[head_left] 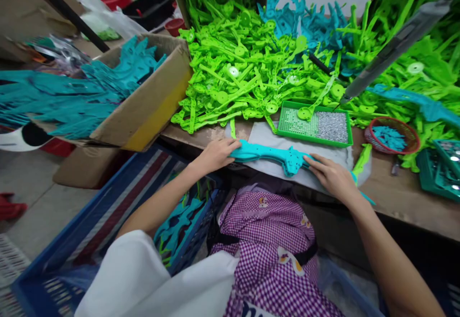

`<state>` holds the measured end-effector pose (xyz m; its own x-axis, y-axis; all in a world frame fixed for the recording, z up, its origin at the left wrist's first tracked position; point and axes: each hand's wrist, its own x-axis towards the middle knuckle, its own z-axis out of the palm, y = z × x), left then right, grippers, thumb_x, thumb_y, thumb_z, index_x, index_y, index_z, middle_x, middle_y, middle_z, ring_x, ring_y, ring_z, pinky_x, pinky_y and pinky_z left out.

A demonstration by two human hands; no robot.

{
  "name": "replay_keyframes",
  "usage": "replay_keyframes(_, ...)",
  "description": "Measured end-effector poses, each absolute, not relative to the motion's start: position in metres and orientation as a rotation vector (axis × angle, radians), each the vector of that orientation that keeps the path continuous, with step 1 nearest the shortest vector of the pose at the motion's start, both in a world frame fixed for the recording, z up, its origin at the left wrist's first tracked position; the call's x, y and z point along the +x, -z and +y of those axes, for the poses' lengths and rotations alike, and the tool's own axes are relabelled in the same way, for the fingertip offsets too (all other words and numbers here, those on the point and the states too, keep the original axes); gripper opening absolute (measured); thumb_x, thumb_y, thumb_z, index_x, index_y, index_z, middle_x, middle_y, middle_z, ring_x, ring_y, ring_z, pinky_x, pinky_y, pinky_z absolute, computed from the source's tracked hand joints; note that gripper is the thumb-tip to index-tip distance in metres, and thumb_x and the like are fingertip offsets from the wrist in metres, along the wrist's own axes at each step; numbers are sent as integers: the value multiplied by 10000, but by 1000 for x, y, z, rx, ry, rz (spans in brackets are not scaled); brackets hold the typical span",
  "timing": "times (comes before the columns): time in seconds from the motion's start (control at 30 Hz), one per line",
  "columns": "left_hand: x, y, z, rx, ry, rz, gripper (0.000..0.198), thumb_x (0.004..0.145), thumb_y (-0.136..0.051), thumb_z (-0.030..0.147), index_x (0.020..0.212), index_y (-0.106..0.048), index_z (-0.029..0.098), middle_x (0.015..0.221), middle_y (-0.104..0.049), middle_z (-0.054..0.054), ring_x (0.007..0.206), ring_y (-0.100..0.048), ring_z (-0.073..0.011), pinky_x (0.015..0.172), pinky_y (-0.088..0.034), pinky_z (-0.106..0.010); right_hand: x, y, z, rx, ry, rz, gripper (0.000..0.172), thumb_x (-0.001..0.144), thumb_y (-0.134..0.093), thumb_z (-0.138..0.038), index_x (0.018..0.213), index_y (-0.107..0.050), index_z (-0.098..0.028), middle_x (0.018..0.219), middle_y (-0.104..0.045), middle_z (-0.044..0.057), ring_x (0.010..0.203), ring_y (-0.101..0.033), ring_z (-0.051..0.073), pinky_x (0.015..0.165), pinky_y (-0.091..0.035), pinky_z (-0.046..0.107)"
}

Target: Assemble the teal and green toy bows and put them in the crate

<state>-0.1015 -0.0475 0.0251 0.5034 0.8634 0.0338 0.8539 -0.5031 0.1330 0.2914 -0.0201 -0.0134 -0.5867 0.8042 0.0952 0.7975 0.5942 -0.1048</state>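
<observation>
A long turquoise plastic part lies across the near edge of the bench, on a grey cloth. My left hand grips its left end, fingers laid over the top. At the other end, my right hand has its fingers closed on the part. A thin turquoise tip shows beyond my right wrist; I cannot tell whether it belongs to the same piece. Just behind the part sits a green tray of small metal screws, with a lime-green plastic piece lying over it.
Lime-green parts are heaped behind the tray, with turquoise ones further back. A grey electric screwdriver slants in from the right. Beside the tray stands a red basket. A carton and a blue crate flank my left.
</observation>
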Motion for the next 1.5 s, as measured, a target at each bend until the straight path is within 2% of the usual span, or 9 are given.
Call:
replay_keyframes(0.1, -97, -22, -53, 2728, -47, 1546, 511, 844, -534, 123, 1340, -451, 213, 1298, -540, -128, 1121, -555, -257, 919, -447, -373, 292, 14, -21, -1343, -110, -2667, 416, 970, -357, -353, 1345, -522, -277, 1349, -565, 62, 1099, -629, 291, 830, -563, 431)
replay_keyframes(0.3, -94, -29, -58, 2730, -32, 1511, 427, 900, -531, 264, 1316, -470, 190, 1273, -559, -137, 1079, -589, -256, 873, -485, -356, 293, 16, -21, -1345, -122, -2648, 412, 963, -372, -357, 1340, -526, -293, 1344, -569, 66, 1084, -635, 298, 814, -566, 443)
replay_keyframes(0.43, -92, -33, -56, 2735, 15, 1526, 387, 902, -503, 221, 1287, -483, 186, 1236, -576, -117, 1031, -615, -235, 839, -500, -334, 292, 15, -21, -1348, -130, -2652, 421, 966, -356, -355, 1348, -520, -281, 1344, -568, 72, 1091, -629, 301, 821, -560, 448)
replay_keyframes(0.83, -97, -10, -60, 2760, -139, 1639, 277, 888, -551, 300, 1113, -610, 150, 956, -643, -106, 814, -618, -228, 716, -486, -339, 293, 15, -21, -1354, -120, -2650, 420, 968, -353, -360, 1333, -539, -267, 1354, -559, 71, 1099, -625, 298, 845, -545, 437)
replay_keyframes(1.03, -106, -38, -55, 2615, -22, 1448, 295, 856, -606, 331, 1117, -643, 198, 997, -648, -79, 913, -626, -216, 814, -476, -317, 292, 15, -22, -1320, -86, -2660, 414, 964, -362, -350, 1325, -547, -267, 1328, -579, 86, 1059, -642, 295, 825, -548, 447)
replay_keyframes(1.17, -96, -50, -51, 2510, -300, 1476, 350, 843, -608, 468, 1044, -678, 190, 1071, -642, -87, 987, -613, -226, 879, -470, -341, 292, 17, -23, -1330, -24, -2671, 419, 971, -340, -348, 1327, -545, -267, 1338, -572, 83, 1043, -645, 289, 811, -544, 436)
replay_keyframes(1.27, -58, -38, -38, 2508, -485, 1481, 495, 853, -606, 448, 1249, -558, 155, 1248, -573, -133, 1136, -553, -246, 948, -447, -365, 292, 19, -22, -1325, -7, -2692, 414, 975, -337, -338, 1328, -542, -270, 1347, -566, 79, 1058, -637, 279, 836, -528, 428)
replay_keyframes(1.33, -26, -27, -24, 2545, -386, 1384, 554, 849, -622, 411, 1313, -495, 135, 1310, -537, -162, 1187, -525, -267, 959, -439, -376, 292, 19, -21, -1308, -7, -2695, 408, 973, -351, -332, 1325, -544, -260, 1347, -566, 85, 1069, -632, 272, 854, -517, 428)
replay_keyframes(1.5, 11, -13, 8, 2471, -113, 1248, 331, 823, -657, 333, 1100, -638, 152, 1013, -674, -107, 923, -638, -242, 787, -483, -327, 288, 14, -23, -1279, -23, -2678, 401, 972, -357, -306, 1319, -545, -232, 1342, -567, 107, 1093, -619, 259, 912, -486, 443)
